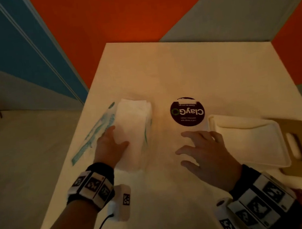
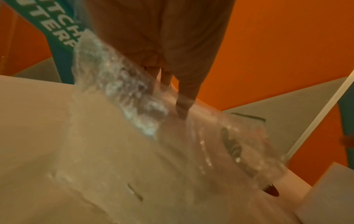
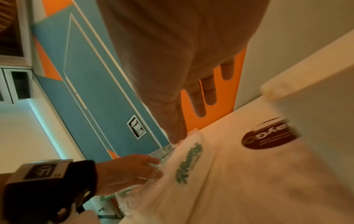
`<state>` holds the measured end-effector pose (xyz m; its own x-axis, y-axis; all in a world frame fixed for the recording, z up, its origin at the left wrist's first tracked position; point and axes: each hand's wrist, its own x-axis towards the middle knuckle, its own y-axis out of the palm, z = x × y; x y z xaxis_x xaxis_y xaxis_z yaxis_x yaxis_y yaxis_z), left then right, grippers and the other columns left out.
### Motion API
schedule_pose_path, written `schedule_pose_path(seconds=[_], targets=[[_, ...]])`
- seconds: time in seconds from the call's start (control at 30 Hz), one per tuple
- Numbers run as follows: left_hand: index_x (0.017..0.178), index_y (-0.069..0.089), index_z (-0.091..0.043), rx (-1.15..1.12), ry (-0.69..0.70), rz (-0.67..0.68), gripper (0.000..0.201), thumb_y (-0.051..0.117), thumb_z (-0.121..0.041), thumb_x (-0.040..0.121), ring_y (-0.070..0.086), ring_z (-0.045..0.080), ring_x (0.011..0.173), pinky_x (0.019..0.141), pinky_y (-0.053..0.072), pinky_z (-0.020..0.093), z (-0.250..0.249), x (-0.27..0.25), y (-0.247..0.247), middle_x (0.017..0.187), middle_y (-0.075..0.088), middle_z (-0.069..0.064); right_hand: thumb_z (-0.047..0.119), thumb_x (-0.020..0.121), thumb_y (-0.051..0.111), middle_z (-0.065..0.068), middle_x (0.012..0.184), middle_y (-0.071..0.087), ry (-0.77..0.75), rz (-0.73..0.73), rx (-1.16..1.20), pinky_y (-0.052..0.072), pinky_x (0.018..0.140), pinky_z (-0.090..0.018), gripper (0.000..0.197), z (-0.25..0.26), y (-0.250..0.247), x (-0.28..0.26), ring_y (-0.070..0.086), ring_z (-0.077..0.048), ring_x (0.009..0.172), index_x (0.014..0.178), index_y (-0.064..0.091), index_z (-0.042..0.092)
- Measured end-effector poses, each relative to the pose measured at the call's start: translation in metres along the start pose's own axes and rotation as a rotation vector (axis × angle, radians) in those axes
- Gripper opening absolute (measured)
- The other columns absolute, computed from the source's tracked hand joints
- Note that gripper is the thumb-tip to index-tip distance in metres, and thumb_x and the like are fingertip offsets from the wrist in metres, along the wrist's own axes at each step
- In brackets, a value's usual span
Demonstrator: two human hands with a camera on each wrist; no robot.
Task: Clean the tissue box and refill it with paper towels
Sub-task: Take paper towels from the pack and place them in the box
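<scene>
A stack of white paper towels (image 1: pixel 134 127) lies in its torn clear wrapper (image 1: pixel 94 137) with green print at the table's left. My left hand (image 1: pixel 118 137) grips the stack's near left edge, thumb on top and fingers (image 2: pixel 184 94) slipped under the wrapper (image 2: pixel 122 84). The white tissue box (image 1: pixel 240 123) lies open and looks empty at the right, on its wooden lid (image 1: pixel 295 132) with a slot. My right hand (image 1: pixel 187 151) hovers between stack and box, fingers (image 3: pixel 199 98) spread and holding nothing. The right wrist view shows the left hand (image 3: pixel 130 171) in the wrapper (image 3: pixel 191 159).
A round dark "ClayGo" sticker (image 1: pixel 187 112) marks the pale table (image 1: pixel 160 66) just beyond my right hand. The table's left edge runs close beside the wrapper. Orange and blue walls stand behind. A blue door (image 3: pixel 91 84) is off to the left.
</scene>
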<state>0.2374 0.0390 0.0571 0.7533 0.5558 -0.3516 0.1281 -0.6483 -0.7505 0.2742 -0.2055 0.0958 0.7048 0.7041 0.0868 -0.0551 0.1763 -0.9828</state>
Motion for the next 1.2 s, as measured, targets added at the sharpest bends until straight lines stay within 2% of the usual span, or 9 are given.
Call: schedule_pose_path(seconds=[0.1, 0.2, 0.43, 0.57, 0.77, 0.9, 1.03, 1.1, 1.2], targets=[[0.139, 0.024, -0.012, -0.028, 0.021, 0.062, 0.073, 0.066, -0.02, 0.079, 0.031, 0.033, 0.132, 0.109, 0.028, 0.043, 0.002, 0.005, -0.002, 0.147, 0.032, 0.015, 0.046, 0.067, 0.038, 0.0, 0.109, 0.066, 0.003, -0.028, 0.062, 0.048, 0.077, -0.045, 0.031, 0.025, 0.007, 0.014, 0.044, -0.017, 0.1, 0.08, 0.065, 0.036], [0.139, 0.022, -0.011, -0.053, 0.058, 0.062, 0.074, 0.066, -0.016, 0.079, 0.03, 0.035, 0.132, 0.109, 0.029, 0.047, 0.003, 0.009, -0.004, 0.145, 0.031, 0.018, 0.044, 0.068, 0.039, -0.001, 0.107, 0.067, -0.011, -0.011, 0.073, 0.049, 0.073, -0.047, 0.03, 0.047, 0.01, 0.025, 0.058, -0.022, 0.098, 0.079, 0.065, 0.035], [0.139, 0.02, -0.012, -0.094, 0.063, 0.066, 0.081, 0.069, -0.019, 0.075, 0.038, 0.037, 0.127, 0.106, 0.034, 0.049, 0.007, 0.022, -0.007, 0.139, 0.04, 0.02, 0.039, 0.062, 0.059, 0.0, 0.104, 0.068, 0.035, 0.106, 0.061, 0.05, 0.071, -0.049, 0.018, 0.074, 0.019, 0.037, 0.065, -0.027, 0.093, 0.078, 0.066, 0.035], [0.136, 0.026, -0.011, -0.053, 0.119, 0.019, 0.075, 0.068, -0.014, 0.075, 0.039, 0.039, 0.123, 0.104, 0.034, 0.051, 0.008, 0.022, -0.007, 0.136, 0.038, 0.021, 0.039, 0.071, 0.052, -0.004, 0.121, 0.06, 0.095, 0.173, 0.143, 0.038, 0.088, -0.055, 0.025, 0.079, 0.018, 0.037, 0.054, -0.03, 0.112, 0.09, 0.066, 0.031], [0.133, 0.028, -0.008, 0.209, 0.2, -0.027, 0.062, 0.059, -0.015, 0.08, 0.034, 0.037, 0.122, 0.1, 0.032, 0.05, 0.001, 0.014, -0.005, 0.134, 0.036, 0.018, 0.04, 0.063, 0.058, -0.001, 0.107, 0.068, 0.145, 0.117, 0.094, 0.048, 0.075, -0.052, 0.02, 0.08, 0.019, 0.035, 0.064, -0.028, 0.096, 0.081, 0.066, 0.035], [0.127, 0.038, 0.0, 0.08, 0.224, 0.037, 0.043, 0.05, -0.008, 0.086, 0.04, 0.036, 0.12, 0.099, 0.034, 0.04, -0.003, 0.014, -0.007, 0.133, 0.038, 0.022, 0.04, 0.065, 0.057, -0.001, 0.11, 0.066, 0.168, 0.156, 0.099, 0.047, 0.078, -0.052, 0.021, 0.08, 0.018, 0.031, 0.063, -0.028, 0.1, 0.084, 0.066, 0.035], [0.129, 0.04, -0.004, -0.114, 0.192, 0.058, 0.039, 0.046, -0.011, 0.091, 0.045, 0.035, 0.12, 0.1, 0.037, 0.039, -0.005, 0.012, -0.025, 0.134, 0.047, 0.02, 0.038, 0.08, 0.052, -0.002, 0.132, 0.05, 0.252, 0.127, 0.339, 0.028, 0.099, -0.048, 0.032, 0.076, 0.012, 0.03, 0.045, -0.026, 0.121, 0.11, 0.058, 0.031], [0.125, 0.046, -0.006, -0.314, 0.219, 0.041, 0.037, 0.049, -0.009, 0.089, 0.053, 0.033, 0.11, 0.089, 0.047, 0.04, -0.003, 0.006, -0.041, 0.124, 0.056, 0.018, 0.031, 0.085, 0.059, -0.003, 0.134, 0.046, 0.337, 0.06, 0.578, 0.029, 0.104, -0.039, 0.04, 0.073, 0.005, 0.037, 0.042, -0.018, 0.119, 0.123, 0.049, 0.025], [0.114, 0.053, -0.018, -0.697, 0.245, 0.14, 0.03, 0.051, -0.006, 0.087, 0.06, 0.023, 0.096, 0.072, 0.051, 0.03, -0.005, -0.015, -0.063, 0.103, 0.063, 0.0, 0.017, 0.082, 0.064, -0.001, 0.124, 0.047, 0.564, 0.028, 1.145, 0.039, 0.099, -0.033, 0.059, 0.075, -0.01, 0.058, 0.045, -0.016, 0.115, 0.133, 0.035, 0.019]])
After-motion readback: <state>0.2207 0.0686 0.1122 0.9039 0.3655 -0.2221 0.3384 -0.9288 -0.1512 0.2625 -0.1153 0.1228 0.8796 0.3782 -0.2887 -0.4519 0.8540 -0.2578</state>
